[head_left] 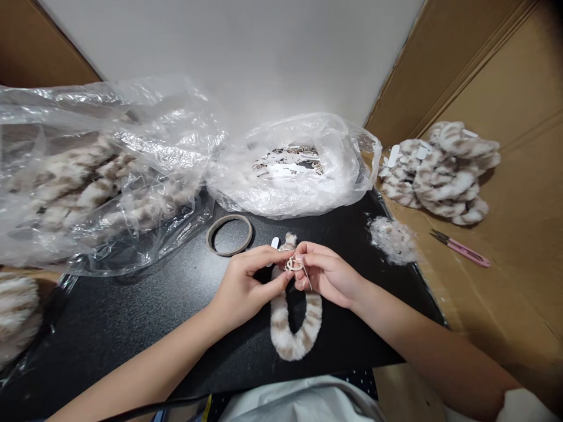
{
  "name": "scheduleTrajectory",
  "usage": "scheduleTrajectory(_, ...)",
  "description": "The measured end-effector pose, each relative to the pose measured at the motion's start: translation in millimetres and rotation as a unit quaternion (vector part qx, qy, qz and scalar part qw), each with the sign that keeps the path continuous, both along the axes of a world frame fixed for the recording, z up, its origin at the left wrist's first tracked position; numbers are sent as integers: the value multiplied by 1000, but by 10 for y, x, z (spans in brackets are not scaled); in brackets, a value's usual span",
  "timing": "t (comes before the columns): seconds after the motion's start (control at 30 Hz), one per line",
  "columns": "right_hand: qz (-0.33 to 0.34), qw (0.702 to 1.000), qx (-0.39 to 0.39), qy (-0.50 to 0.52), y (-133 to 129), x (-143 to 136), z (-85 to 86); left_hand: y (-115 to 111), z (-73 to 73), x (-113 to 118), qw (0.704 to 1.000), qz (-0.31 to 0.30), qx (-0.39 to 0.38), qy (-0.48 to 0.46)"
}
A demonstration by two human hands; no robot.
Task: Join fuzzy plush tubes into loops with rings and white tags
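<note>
My left hand and my right hand meet over the black table, both closed in a pinch. Between their fingertips is a small pale looped clasp with metallic-looking parts. A thin, narrow piece sticks out below my right fingers; its kind is unclear. Right under the hands lies a fluffy white-and-brown striped loop, its upper part covered by my fingers. Its tufted end shows above them. A white tag pokes out beside my left fingers.
A roll of tape lies left of the hands. Behind are a plastic bag of tags and metal pieces and a larger bag of fluffy loops. At right are tagged fluffy loops, loose fluff and pink thread snips.
</note>
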State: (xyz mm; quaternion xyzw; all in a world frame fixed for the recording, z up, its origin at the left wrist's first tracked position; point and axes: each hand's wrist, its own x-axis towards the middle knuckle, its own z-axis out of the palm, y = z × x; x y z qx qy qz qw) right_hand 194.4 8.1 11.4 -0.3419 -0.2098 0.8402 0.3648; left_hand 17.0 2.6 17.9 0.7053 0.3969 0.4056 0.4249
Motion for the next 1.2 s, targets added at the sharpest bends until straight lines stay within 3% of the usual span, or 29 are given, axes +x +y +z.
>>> scheduleTrajectory(0.23, -5, 999, 28, -21, -17, -9, 18, 8, -17, -1, 1000, 9, -11, -14)
scheduleTrajectory(0.5, -1, 996, -50, 67, 32, 19, -15, 4, -37, -10, 1000, -13, -20, -1)
scheduleTrajectory(0.77, -11, 993, -77, 88, 33, 22, -44, 39, -51, -22, 999, -42, 7, 13)
scheduleTrajectory(1.2, -9, 999, -39, 35, 34, 1, -38, 23, -57, -22, 1000, -12, 15, -6)
